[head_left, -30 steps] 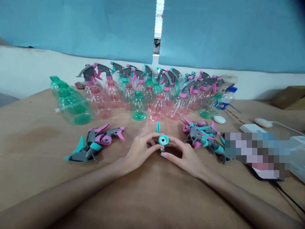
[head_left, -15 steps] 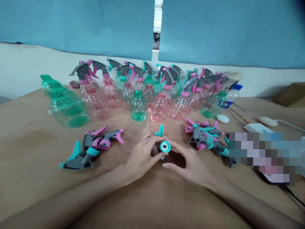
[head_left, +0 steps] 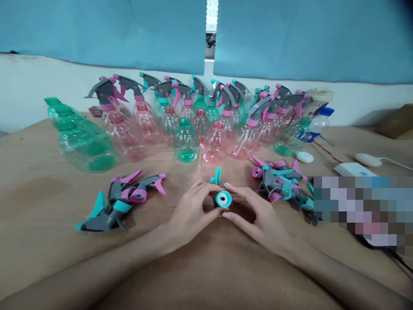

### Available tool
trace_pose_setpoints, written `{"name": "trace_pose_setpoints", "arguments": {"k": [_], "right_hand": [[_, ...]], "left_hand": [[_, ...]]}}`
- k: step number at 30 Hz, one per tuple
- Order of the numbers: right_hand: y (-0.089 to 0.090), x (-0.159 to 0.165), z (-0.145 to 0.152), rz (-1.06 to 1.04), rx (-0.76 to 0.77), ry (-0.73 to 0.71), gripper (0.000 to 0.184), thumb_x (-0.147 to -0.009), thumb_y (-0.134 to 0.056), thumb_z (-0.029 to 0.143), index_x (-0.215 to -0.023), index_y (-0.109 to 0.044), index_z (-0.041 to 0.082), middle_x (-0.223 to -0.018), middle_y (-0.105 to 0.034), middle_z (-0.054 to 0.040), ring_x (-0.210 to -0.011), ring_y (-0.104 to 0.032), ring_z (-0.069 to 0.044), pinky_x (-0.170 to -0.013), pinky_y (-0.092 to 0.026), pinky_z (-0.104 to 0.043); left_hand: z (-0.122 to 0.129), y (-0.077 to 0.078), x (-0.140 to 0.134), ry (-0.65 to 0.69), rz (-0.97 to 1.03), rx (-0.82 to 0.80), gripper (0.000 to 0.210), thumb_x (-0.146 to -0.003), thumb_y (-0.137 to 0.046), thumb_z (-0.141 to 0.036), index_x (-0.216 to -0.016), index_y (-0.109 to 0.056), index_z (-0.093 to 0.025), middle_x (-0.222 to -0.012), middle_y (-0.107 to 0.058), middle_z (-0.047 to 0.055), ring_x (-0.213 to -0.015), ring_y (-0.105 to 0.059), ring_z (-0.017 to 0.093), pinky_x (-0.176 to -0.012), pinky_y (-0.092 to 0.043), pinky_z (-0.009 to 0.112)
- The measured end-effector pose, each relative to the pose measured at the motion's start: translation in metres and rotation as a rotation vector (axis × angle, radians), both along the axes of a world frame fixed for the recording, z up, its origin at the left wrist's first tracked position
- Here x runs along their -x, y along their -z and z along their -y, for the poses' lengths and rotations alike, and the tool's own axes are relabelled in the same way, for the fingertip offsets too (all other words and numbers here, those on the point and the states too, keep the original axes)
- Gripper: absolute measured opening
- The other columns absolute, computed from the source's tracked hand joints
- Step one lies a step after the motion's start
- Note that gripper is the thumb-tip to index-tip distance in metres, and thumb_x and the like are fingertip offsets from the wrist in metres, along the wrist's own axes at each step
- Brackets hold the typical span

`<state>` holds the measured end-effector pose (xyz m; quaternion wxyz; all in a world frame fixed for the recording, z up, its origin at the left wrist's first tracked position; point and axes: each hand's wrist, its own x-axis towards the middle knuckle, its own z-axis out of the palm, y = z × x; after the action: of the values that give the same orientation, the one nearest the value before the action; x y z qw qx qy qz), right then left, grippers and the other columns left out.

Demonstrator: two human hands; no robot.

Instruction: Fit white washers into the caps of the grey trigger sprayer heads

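Between my hands is a trigger spray head [head_left: 223, 199], its teal collar and white inner ring facing me and its teal trigger pointing away. My left hand [head_left: 191, 206] pinches it from the left, thumb below and fingers above. From the right, my right hand [head_left: 258, 211] curves its index finger over the collar and its thumb under it. The grey body is mostly hidden behind the fingers. Loose grey spray heads with pink and teal parts lie in a left pile [head_left: 122, 200] and a right pile [head_left: 279, 181].
Behind stand several pink and green bottles, some capped with spray heads, including an open green bottle [head_left: 186, 144] and an open pink bottle [head_left: 215, 144]. Green bottles [head_left: 85, 146] cluster at left. At right are a blue-capped bottle [head_left: 320, 122], a white power adapter [head_left: 355, 169] and a blurred-out patch.
My right thumb has moved up and in toward the collar, closing the gap there. The spray head stays in nearly the same place; the view has shifted slightly.
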<state>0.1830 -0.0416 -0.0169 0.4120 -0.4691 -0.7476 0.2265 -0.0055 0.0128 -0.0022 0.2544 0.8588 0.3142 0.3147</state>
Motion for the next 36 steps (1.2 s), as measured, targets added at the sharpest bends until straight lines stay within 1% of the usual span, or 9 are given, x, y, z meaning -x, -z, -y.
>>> {"name": "trace_pose_setpoints", "arguments": {"k": [3,5,7,12,19,24,28,32,36], "right_hand": [[0.0,-0.002,0.002,-0.024,-0.056,0.072,0.041,-0.085,-0.061,0.028,-0.123,-0.047,0.022,-0.103,-0.06,-0.0052,-0.089,-0.059,-0.016,-0.075,-0.051,-0.029],[0.0,-0.003,0.003,0.047,-0.108,0.083,0.031,-0.085,-0.061,0.027,-0.114,-0.053,0.021,-0.088,-0.058,-0.0022,-0.075,-0.057,-0.014,-0.065,-0.049,-0.026],[0.0,-0.003,0.004,0.142,-0.145,0.064,0.024,-0.086,-0.06,0.028,-0.108,-0.056,0.02,-0.079,-0.054,-0.0007,-0.068,-0.053,-0.013,-0.06,-0.045,-0.025],[-0.002,-0.001,0.005,0.281,-0.212,0.067,0.024,-0.087,-0.058,0.032,-0.105,-0.058,0.016,-0.073,-0.053,-0.0012,-0.064,-0.052,-0.014,-0.056,-0.041,-0.026],[-0.002,0.002,0.005,0.34,-0.268,0.104,0.03,-0.088,-0.058,0.035,-0.109,-0.058,0.013,-0.068,-0.056,-0.0006,-0.062,-0.053,-0.015,-0.056,-0.04,-0.027],[0.002,0.004,0.008,0.311,-0.247,0.129,0.032,-0.089,-0.056,0.034,-0.114,-0.057,0.015,-0.064,-0.057,0.002,-0.057,-0.053,-0.012,-0.055,-0.04,-0.024],[0.004,0.007,0.01,0.285,-0.191,0.104,0.035,-0.091,-0.052,0.035,-0.119,-0.053,0.015,-0.061,-0.057,0.0032,-0.051,-0.052,-0.011,-0.051,-0.04,-0.023],[0.004,0.009,0.01,0.269,-0.099,0.096,0.037,-0.09,-0.052,0.038,-0.118,-0.05,0.014,-0.058,-0.056,0.0041,-0.047,-0.05,-0.011,-0.047,-0.038,-0.023],[0.003,0.008,0.008,0.19,-0.021,0.059,0.031,-0.09,-0.051,0.035,-0.114,-0.048,0.016,-0.056,-0.052,0.0063,-0.047,-0.05,-0.01,-0.047,-0.038,-0.021]], "left_hand": [[0.001,0.0,0.0,-0.018,-0.005,-0.015,0.02,-0.082,-0.064,-0.023,-0.1,-0.055,-0.021,-0.095,-0.064,0.0,-0.088,-0.054,0.018,-0.075,-0.044,0.031],[0.001,0.0,-0.001,-0.013,-0.009,-0.032,0.02,-0.082,-0.064,-0.022,-0.1,-0.055,-0.021,-0.094,-0.064,0.0,-0.086,-0.054,0.018,-0.074,-0.044,0.03],[0.001,0.001,-0.001,0.0,-0.021,-0.036,0.019,-0.083,-0.063,-0.022,-0.1,-0.055,-0.022,-0.093,-0.064,0.0,-0.083,-0.054,0.017,-0.074,-0.044,0.03],[0.001,0.001,0.0,0.02,-0.023,-0.046,0.02,-0.083,-0.063,-0.025,-0.1,-0.054,-0.022,-0.098,-0.064,0.0,-0.087,-0.056,0.017,-0.084,-0.042,0.034],[0.001,0.001,-0.001,0.007,-0.012,-0.055,0.019,-0.081,-0.065,-0.022,-0.097,-0.055,-0.02,-0.096,-0.064,0.001,-0.089,-0.056,0.019,-0.084,-0.043,0.034],[0.002,-0.001,-0.002,-0.004,0.006,-0.058,0.016,-0.081,-0.065,-0.021,-0.095,-0.056,-0.02,-0.094,-0.064,0.002,-0.088,-0.055,0.019,-0.079,-0.045,0.033],[0.002,-0.003,-0.003,-0.002,0.006,-0.069,0.013,-0.083,-0.062,-0.021,-0.095,-0.057,-0.019,-0.092,-0.064,0.003,-0.085,-0.054,0.019,-0.077,-0.045,0.032],[0.002,-0.003,-0.003,0.02,0.006,-0.079,0.015,-0.083,-0.063,-0.02,-0.098,-0.058,-0.018,-0.088,-0.063,0.002,-0.082,-0.052,0.018,-0.077,-0.044,0.032],[0.001,-0.002,-0.003,0.034,0.017,-0.082,0.016,-0.082,-0.065,-0.02,-0.096,-0.058,-0.019,-0.089,-0.063,0.001,-0.084,-0.052,0.018,-0.078,-0.043,0.032]]}}
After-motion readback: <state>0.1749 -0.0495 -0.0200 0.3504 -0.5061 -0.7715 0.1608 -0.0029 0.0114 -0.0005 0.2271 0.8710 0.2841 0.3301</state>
